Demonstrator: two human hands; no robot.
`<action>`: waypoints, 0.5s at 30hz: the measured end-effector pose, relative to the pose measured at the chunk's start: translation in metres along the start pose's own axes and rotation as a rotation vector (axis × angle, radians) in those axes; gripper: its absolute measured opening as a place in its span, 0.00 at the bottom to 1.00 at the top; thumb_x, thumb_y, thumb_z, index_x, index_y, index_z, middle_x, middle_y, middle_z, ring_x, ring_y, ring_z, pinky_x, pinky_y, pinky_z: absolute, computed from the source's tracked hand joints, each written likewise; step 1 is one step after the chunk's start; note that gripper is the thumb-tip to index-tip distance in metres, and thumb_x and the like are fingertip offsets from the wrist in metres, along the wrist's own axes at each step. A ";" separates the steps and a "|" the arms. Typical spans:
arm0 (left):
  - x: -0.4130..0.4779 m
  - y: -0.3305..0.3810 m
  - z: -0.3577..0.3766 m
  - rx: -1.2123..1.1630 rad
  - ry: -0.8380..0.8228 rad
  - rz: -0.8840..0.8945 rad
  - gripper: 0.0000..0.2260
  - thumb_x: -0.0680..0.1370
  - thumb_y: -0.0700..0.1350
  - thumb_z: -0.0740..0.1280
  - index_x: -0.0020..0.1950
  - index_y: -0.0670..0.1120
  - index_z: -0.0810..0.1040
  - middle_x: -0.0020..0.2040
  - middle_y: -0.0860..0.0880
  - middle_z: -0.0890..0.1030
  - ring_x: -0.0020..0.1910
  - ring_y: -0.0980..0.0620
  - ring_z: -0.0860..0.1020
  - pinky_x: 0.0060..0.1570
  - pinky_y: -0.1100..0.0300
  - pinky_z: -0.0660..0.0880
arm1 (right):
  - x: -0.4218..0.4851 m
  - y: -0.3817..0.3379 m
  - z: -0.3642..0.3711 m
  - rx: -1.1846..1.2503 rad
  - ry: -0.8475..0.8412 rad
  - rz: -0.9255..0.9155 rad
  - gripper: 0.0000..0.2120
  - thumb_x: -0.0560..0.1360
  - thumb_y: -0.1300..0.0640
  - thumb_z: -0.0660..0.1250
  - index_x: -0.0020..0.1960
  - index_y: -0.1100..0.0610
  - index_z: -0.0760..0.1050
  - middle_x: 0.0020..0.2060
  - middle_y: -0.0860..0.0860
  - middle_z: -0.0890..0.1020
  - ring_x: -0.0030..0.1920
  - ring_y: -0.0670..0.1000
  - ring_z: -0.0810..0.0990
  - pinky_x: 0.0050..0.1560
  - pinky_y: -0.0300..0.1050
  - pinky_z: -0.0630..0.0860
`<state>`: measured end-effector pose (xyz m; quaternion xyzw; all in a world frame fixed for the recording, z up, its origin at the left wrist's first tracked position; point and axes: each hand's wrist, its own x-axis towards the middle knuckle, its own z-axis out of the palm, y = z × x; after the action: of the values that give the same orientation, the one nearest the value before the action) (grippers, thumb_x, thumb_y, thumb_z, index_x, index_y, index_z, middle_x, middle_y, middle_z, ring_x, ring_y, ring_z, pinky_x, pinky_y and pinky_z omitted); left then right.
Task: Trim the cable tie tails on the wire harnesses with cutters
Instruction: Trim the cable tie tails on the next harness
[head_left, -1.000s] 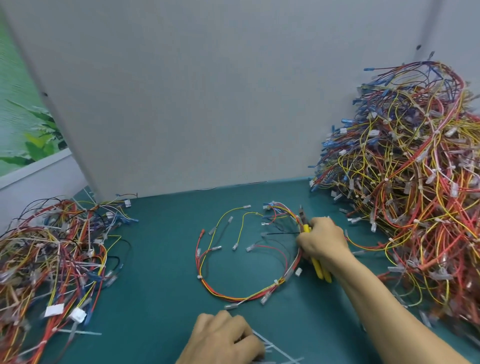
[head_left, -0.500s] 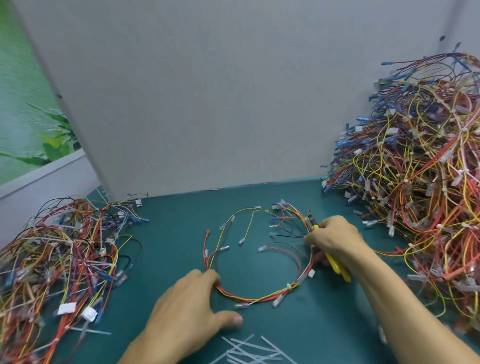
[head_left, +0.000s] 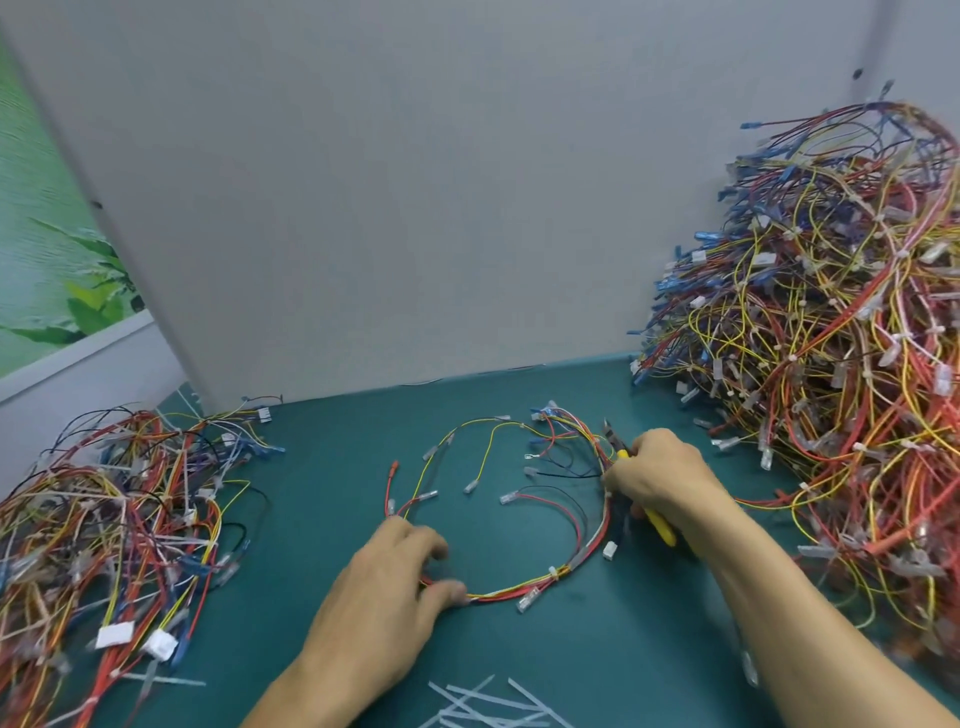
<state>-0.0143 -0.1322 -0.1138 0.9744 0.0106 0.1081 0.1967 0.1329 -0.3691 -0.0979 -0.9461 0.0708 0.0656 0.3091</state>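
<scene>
Harness (head_left: 581, 557): one laid out (cutters (head_left: 660, 525): one).

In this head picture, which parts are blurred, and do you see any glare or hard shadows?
Head view: the fingers of the left hand are smeared by motion; the left wire pile is soft; the right hand and cutters look sharper. Head view again: even light, no glare, faint shadows under the hands.

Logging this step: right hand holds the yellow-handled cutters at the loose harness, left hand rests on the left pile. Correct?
No. The head view shows the left hand on the loose harness itself, not the left pile; the right hand does hold the cutters there.
</scene>
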 end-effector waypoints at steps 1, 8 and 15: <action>0.002 -0.001 -0.002 0.009 0.059 -0.073 0.08 0.76 0.58 0.65 0.49 0.55 0.73 0.46 0.58 0.71 0.45 0.60 0.72 0.49 0.61 0.70 | 0.001 0.001 -0.003 0.012 0.010 0.000 0.08 0.69 0.53 0.65 0.44 0.57 0.75 0.43 0.57 0.81 0.47 0.60 0.80 0.49 0.50 0.78; 0.029 -0.011 -0.013 0.255 -0.109 -0.518 0.27 0.71 0.72 0.58 0.41 0.48 0.71 0.45 0.49 0.78 0.46 0.45 0.75 0.40 0.56 0.70 | -0.001 -0.006 -0.003 -0.073 0.175 -0.029 0.08 0.71 0.54 0.64 0.43 0.56 0.66 0.40 0.53 0.71 0.45 0.60 0.71 0.44 0.48 0.66; 0.041 -0.007 -0.004 0.250 -0.188 -0.544 0.15 0.73 0.54 0.64 0.33 0.46 0.66 0.35 0.49 0.71 0.39 0.44 0.73 0.36 0.58 0.67 | -0.009 -0.013 0.026 -0.221 0.202 -0.114 0.09 0.70 0.58 0.63 0.47 0.55 0.64 0.53 0.57 0.78 0.56 0.61 0.77 0.44 0.46 0.65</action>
<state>0.0246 -0.1222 -0.1045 0.9582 0.2660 -0.0410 0.0973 0.1239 -0.3425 -0.1097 -0.9787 0.0399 -0.0401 0.1976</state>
